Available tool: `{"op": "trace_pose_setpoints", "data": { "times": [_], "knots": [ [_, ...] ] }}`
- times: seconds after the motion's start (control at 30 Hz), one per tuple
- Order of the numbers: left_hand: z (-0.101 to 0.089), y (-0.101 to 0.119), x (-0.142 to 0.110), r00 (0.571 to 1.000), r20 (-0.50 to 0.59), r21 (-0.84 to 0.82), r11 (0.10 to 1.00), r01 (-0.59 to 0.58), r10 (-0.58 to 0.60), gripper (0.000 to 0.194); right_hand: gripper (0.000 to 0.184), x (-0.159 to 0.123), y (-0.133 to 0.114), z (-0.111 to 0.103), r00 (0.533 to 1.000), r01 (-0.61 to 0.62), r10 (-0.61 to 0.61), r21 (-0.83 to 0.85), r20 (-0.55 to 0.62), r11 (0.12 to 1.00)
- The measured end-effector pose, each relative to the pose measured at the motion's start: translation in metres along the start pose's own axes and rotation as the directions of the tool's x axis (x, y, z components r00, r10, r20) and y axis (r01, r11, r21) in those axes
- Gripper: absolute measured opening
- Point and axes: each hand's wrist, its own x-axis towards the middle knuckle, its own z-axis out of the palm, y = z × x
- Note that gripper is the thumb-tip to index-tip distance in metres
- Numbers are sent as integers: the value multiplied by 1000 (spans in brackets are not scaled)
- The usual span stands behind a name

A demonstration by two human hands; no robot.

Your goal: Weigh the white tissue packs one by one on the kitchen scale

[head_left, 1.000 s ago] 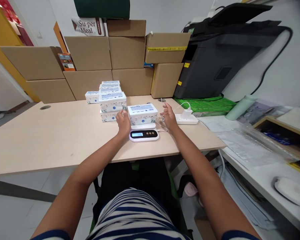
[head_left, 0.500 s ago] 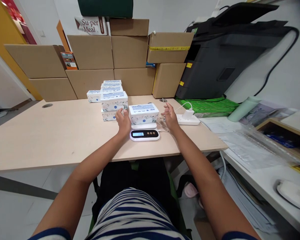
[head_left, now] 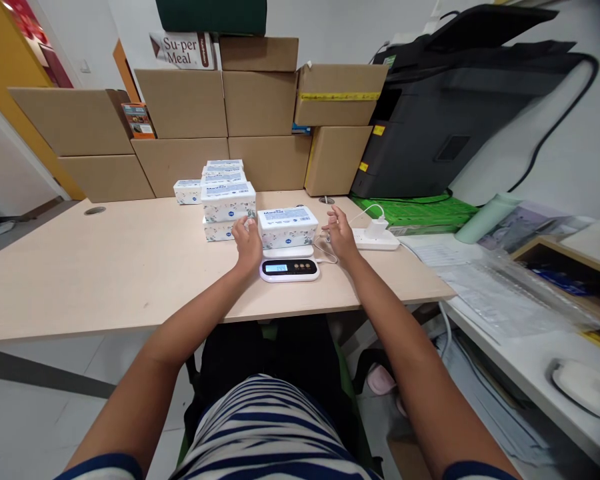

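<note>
A white tissue box with blue print rests on a small white digital scale whose display is lit. My left hand hovers just left of the box, fingers apart, holding nothing. My right hand is open a short way to the right of the box, fingers spread, not touching it. Behind my left hand stands a stack of similar tissue boxes, with one more box lying to their left.
The beige desk carries cardboard cartons stacked along the back. A white power strip with a charger lies right of my right hand. A black printer sits on a green mat. A white side table holds papers.
Both hands stay beside the box on the scale; my left hand has shifted very slightly. The camera tilted a little between the earliest frame and now.
</note>
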Motion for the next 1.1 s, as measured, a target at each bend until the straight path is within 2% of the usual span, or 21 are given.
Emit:
{"op": "trace_pose_setpoints", "data": {
  "times": [0.2,0.4,0.57,1.1],
  "knots": [
    [-1,7,-1,999,-2,22,999,34,-34,44,99,-1,0,0,1000,-5,5,4,8,1000],
    [0,11,-2,999,-11,0,999,52,-52,45,101,-1,-2,-1,1000,-22,22,-6,22,1000],
    [0,10,-2,997,-17,-20,997,71,-71,45,93,-2,-1,-1,999,-22,22,-23,35,999],
    [1,7,1,998,-26,-32,998,59,-60,43,99,-3,1,-1,1000,10,-10,-41,6,999]
  ]
}}
